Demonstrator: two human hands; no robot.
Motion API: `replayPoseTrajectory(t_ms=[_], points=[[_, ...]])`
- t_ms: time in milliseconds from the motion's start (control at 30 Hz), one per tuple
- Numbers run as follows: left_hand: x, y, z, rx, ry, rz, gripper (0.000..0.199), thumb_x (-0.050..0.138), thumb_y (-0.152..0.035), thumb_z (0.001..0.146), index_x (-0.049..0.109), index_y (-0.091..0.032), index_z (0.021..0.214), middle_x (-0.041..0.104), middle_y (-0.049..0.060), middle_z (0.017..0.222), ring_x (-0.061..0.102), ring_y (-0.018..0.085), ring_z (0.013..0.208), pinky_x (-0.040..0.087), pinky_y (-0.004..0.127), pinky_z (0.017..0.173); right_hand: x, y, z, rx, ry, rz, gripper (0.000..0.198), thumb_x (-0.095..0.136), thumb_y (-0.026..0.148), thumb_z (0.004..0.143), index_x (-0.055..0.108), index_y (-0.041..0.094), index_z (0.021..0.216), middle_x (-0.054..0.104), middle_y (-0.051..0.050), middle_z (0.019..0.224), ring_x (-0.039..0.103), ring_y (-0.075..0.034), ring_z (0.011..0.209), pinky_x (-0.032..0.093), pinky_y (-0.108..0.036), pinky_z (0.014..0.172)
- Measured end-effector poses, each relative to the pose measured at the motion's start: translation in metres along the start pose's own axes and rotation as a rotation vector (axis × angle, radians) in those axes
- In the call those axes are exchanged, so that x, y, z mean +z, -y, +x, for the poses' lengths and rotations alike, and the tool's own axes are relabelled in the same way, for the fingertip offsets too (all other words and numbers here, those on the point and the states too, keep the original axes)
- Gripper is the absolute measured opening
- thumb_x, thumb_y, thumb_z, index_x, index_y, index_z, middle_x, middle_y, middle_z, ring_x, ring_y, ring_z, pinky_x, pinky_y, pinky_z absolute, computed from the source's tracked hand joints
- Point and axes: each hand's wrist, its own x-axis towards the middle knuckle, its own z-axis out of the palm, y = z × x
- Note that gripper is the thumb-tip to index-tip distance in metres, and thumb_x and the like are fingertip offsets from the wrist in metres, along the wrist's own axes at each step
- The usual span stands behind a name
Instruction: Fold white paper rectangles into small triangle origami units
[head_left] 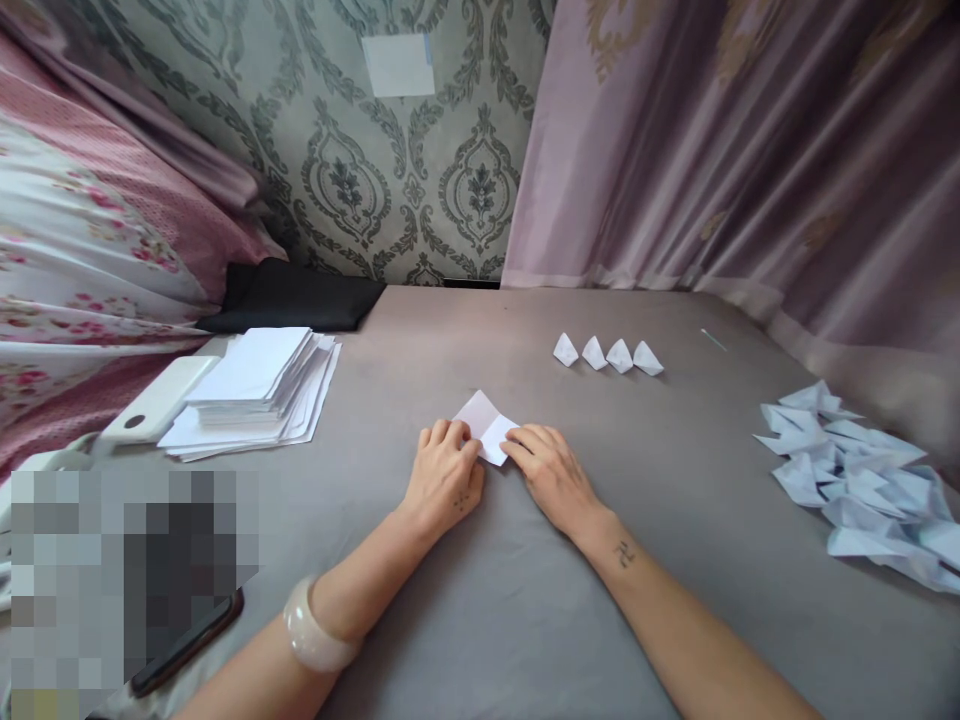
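Note:
Between my two hands is a small white sheet of paper (484,420), partly folded, with a crease running across its middle. My left hand (448,462) grips its left edge, fingers curled and the thumb hidden in part. On the right edge, my right hand (551,468) pinches the paper near its corner. The paper sits just above or on the grey cloth surface (465,620); I cannot tell which. Beyond my right hand stand several small folded paper pieces (619,356) in a row.
A stack of white paper (251,370) lies at the left, beside a white device (157,400). Behind it is a folded black cloth (300,295). Many folded paper shapes (862,475) are heaped at the far right. A dark phone (187,645) lies at the lower left, partly blurred out.

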Motion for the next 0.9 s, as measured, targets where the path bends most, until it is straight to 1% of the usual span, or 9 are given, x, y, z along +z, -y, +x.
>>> replayPoseTrajectory(t_ms=[67,133,233,300,400,500,600,767,900], points=[[0.002,0.003,0.001,0.08,0.011,-0.052,0.018,0.047,-0.011,0.078,0.063,-0.015,0.086,0.058,0.013,0.112,0.048,0.029,0.104,0.041,0.042,0.084,-0.001,-0.001,-0.001,0.06,0.028,0.057,0.025,0.047,0.013,0.092,0.061,0.019,0.111,0.063,-0.008,0.112,0.054,-0.02,0.101,0.044,-0.036,0.089],[0.005,0.006,0.001,0.098,0.028,-0.154,0.023,0.044,-0.006,0.077,0.062,-0.014,0.089,0.058,0.013,0.109,0.05,0.025,0.102,0.043,0.038,0.086,-0.001,-0.002,-0.002,0.109,0.044,0.113,0.026,0.046,0.017,0.093,0.06,0.019,0.114,0.061,-0.009,0.116,0.054,-0.021,0.103,0.046,-0.036,0.088],[0.007,0.009,0.003,-0.026,-0.001,-0.319,0.027,0.045,-0.004,0.075,0.061,-0.015,0.094,0.061,0.01,0.101,0.054,0.021,0.093,0.046,0.034,0.084,0.001,-0.005,-0.001,0.164,0.043,0.192,0.025,0.046,0.02,0.093,0.062,0.02,0.112,0.061,-0.008,0.116,0.054,-0.021,0.105,0.047,-0.036,0.09],[0.007,0.01,0.004,-0.106,-0.026,-0.406,0.022,0.05,-0.007,0.075,0.062,-0.016,0.091,0.062,0.008,0.099,0.056,0.021,0.092,0.047,0.033,0.085,0.004,-0.007,0.001,0.212,0.023,0.244,0.024,0.046,0.021,0.093,0.064,0.02,0.108,0.062,-0.007,0.114,0.055,-0.02,0.104,0.047,-0.035,0.09],[0.007,0.011,0.005,-0.168,-0.018,-0.5,0.01,0.056,-0.012,0.077,0.062,-0.018,0.082,0.064,0.006,0.096,0.058,0.02,0.091,0.047,0.033,0.085,0.007,-0.008,0.003,0.288,-0.018,0.326,0.021,0.049,0.021,0.092,0.068,0.019,0.099,0.065,-0.006,0.109,0.057,-0.019,0.101,0.046,-0.034,0.091],[0.01,0.013,0.004,-0.191,-0.025,-0.538,0.008,0.055,-0.017,0.083,0.063,-0.018,0.08,0.065,0.006,0.095,0.06,0.02,0.089,0.047,0.033,0.084,0.008,-0.008,0.007,0.352,-0.044,0.392,0.018,0.052,0.021,0.09,0.07,0.018,0.089,0.066,-0.006,0.105,0.058,-0.018,0.098,0.045,-0.032,0.091],[0.014,0.015,0.004,-0.216,-0.04,-0.556,0.008,0.056,-0.017,0.083,0.063,-0.018,0.081,0.064,0.006,0.097,0.06,0.019,0.09,0.048,0.033,0.084,0.008,-0.008,0.011,0.402,-0.053,0.431,0.017,0.053,0.02,0.089,0.07,0.018,0.083,0.065,-0.006,0.102,0.059,-0.017,0.095,0.045,-0.031,0.089],[0.017,0.015,0.003,-0.292,-0.039,-0.576,0.009,0.055,-0.018,0.084,0.064,-0.017,0.081,0.058,0.009,0.105,0.061,0.019,0.089,0.05,0.033,0.081,0.01,-0.009,0.015,0.47,-0.052,0.423,0.015,0.057,0.022,0.086,0.068,0.019,0.077,0.063,-0.007,0.102,0.058,-0.019,0.096,0.045,-0.033,0.088],[0.018,0.013,0.003,-0.306,-0.051,-0.583,0.012,0.052,-0.018,0.086,0.064,-0.016,0.083,0.054,0.011,0.108,0.06,0.019,0.092,0.051,0.035,0.081,0.014,-0.011,0.016,0.489,-0.065,0.418,0.014,0.057,0.022,0.085,0.066,0.019,0.075,0.063,-0.007,0.103,0.058,-0.02,0.097,0.045,-0.034,0.087]])
